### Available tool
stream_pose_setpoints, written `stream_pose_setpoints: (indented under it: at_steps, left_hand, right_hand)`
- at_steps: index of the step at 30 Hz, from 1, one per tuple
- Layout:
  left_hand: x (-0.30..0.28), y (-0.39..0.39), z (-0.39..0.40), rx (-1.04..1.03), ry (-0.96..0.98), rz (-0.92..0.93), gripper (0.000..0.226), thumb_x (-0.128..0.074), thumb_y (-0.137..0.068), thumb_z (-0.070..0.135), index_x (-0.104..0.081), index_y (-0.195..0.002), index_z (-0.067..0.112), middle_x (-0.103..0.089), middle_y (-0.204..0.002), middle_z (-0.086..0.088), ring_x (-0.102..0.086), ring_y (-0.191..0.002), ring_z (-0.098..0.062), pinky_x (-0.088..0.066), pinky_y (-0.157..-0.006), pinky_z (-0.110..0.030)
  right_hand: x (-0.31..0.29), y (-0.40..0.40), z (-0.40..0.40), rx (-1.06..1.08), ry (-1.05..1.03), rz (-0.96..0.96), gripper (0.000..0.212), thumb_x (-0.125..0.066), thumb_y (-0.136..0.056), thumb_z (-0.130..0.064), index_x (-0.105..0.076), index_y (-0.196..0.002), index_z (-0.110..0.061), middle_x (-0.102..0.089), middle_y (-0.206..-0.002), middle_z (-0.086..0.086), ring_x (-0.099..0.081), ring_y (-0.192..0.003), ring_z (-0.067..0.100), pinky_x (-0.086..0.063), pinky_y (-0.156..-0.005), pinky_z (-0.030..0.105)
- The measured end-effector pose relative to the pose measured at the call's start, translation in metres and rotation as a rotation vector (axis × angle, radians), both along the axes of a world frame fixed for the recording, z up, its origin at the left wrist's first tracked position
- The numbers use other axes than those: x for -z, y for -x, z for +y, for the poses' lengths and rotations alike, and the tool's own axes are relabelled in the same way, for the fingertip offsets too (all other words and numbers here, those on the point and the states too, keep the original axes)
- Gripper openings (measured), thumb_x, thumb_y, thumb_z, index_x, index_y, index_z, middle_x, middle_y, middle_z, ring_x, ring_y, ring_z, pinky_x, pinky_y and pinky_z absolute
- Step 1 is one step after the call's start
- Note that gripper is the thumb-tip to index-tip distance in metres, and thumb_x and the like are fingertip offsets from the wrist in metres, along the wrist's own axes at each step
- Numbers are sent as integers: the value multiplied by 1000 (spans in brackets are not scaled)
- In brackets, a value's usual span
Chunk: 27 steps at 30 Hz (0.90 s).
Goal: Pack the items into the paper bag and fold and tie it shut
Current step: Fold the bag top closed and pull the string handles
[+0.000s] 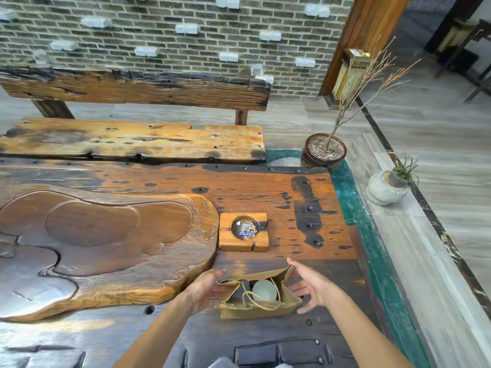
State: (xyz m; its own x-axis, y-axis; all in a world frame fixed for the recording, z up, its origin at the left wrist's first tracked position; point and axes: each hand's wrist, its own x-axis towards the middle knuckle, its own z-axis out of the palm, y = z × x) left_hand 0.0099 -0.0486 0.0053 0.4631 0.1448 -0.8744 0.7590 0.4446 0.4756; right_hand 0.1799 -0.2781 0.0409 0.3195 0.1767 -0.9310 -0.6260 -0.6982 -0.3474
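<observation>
A small brown paper bag (pixel 255 310) stands open on the dark wooden table, near the front edge. Inside it lies a white cup (pixel 264 290), and the bag's twine handles (pixel 248 297) droop across the opening. My left hand (pixel 206 286) is at the bag's left side, fingers spread and touching or nearly touching the paper. On the bag's right side my right hand (pixel 309 284) is spread open, with its thumb by the raised back flap. Neither hand grips anything.
A square wooden ashtray (pixel 261 244) with foil scraps sits just behind the bag. A large carved wooden tea tray (pixel 106 248) fills the table's left. A bench (pixel 132 140) stands behind the table, a potted dry twig (pixel 322 152) and a stone vase (pixel 385 188) to the right.
</observation>
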Motion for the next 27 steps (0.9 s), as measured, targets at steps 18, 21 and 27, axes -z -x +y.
stream_pose_setpoints:
  at_steps: [18,21,27]
  left_hand:
    - [12,1,-6,-139,-94,-77,28,-50,-98,21,-59,-119,5,-71,-113,-24,-65,-102,-34,-43,-67,-32]
    - [13,3,-4,-141,-96,-69,24,-50,-98,23,-58,-114,7,-74,-105,-21,-66,-102,-34,-44,-73,-34]
    - [17,3,-4,-159,-101,-79,15,-49,-99,22,-58,-105,12,-68,-115,-24,-62,-102,-32,-42,-73,-34]
  right_hand:
    - [24,8,-5,-36,-16,12,66,-47,-76,-79,-60,-115,-28,-68,-117,13,-60,-111,28,-30,-106,66]
    - [34,9,-9,10,1,-14,82,-50,-64,-88,-63,-116,-26,-66,-121,12,-57,-117,30,-31,-108,64]
    - [102,0,-32,81,-27,39,111,-59,-40,-95,-62,-127,-26,-61,-134,11,-50,-130,32,-28,-114,60]
